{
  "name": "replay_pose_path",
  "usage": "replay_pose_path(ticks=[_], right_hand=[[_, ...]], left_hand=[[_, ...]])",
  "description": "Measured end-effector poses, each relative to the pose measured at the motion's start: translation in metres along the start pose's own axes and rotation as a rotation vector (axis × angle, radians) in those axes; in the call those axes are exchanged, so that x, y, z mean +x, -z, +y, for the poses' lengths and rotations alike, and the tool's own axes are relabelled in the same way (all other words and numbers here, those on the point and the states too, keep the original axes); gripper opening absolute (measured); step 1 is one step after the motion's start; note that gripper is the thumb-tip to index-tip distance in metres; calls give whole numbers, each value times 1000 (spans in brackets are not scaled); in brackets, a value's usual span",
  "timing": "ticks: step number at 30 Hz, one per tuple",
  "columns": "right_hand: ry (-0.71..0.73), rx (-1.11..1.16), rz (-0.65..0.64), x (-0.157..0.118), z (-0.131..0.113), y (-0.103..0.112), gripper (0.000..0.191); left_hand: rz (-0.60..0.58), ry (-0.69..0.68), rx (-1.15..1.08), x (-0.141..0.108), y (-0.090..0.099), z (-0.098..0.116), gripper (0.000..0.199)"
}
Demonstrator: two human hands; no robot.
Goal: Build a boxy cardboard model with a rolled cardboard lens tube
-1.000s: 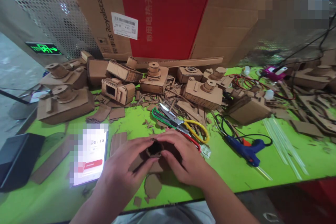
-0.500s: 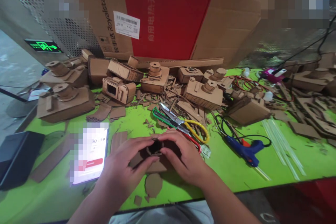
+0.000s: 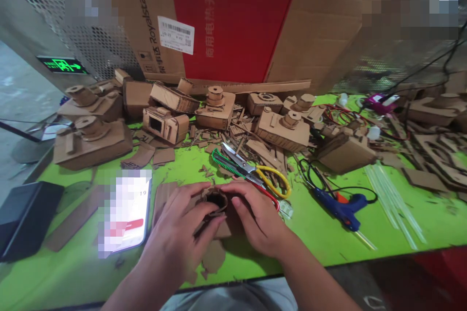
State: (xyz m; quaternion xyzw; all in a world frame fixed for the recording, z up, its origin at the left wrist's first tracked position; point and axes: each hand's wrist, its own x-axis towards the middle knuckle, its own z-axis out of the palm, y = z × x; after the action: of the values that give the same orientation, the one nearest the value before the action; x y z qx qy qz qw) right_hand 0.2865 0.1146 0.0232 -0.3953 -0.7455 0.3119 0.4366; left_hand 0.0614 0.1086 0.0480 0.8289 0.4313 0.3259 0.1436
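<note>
A short rolled cardboard tube [image 3: 220, 198] with a dark hollow middle is held above the front middle of the green table. My left hand [image 3: 186, 221] grips it from the left, thumb and index finger pinching its near wall. On the other side my right hand [image 3: 257, 218] curls around the tube, its fingertips at the far rim and its thumb lifted a little off the wall. A flat cardboard piece [image 3: 223, 229] lies under the hands. Closer to the table edge is a roundish cardboard disc [image 3: 214, 256], partly covered by my left hand.
Scissors [image 3: 251, 167] and a green utility knife [image 3: 226, 163] lie beyond my hands. To the right are a blue glue gun [image 3: 343, 209] and clear glue sticks [image 3: 396, 206]. A lit phone [image 3: 129, 214] stands left. Cardboard camera models [image 3: 282, 129] and scraps line the back.
My left hand has shifted slightly right, its index finger now over the tube's near rim. My right thumb has come away from the tube. The tube has turned a little and its opening shows wider.
</note>
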Motion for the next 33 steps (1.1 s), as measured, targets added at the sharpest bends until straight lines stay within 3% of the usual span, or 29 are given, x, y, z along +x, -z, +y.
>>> replay_pose_path(ticks=[11, 19, 22, 25, 29, 33], right_hand=[[41, -2, -15, 6, -3, 1, 30], [9, 5, -18, 4, -1, 0, 31], [3, 5, -10, 4, 1, 0, 31], [50, 39, 23, 4, -1, 0, 29], [144, 153, 149, 3, -17, -2, 28], [7, 313, 263, -4, -44, -10, 23]], left_hand=[[27, 67, -46, -1, -15, 7, 12], [94, 108, -84, 1, -8, 6, 14], [198, 193, -250, 3, -1, 4, 12], [297, 335, -549, 1, 3, 7, 12], [324, 476, -836, -7, 3, 21, 15], [343, 566, -1019, -14, 0, 39, 19]])
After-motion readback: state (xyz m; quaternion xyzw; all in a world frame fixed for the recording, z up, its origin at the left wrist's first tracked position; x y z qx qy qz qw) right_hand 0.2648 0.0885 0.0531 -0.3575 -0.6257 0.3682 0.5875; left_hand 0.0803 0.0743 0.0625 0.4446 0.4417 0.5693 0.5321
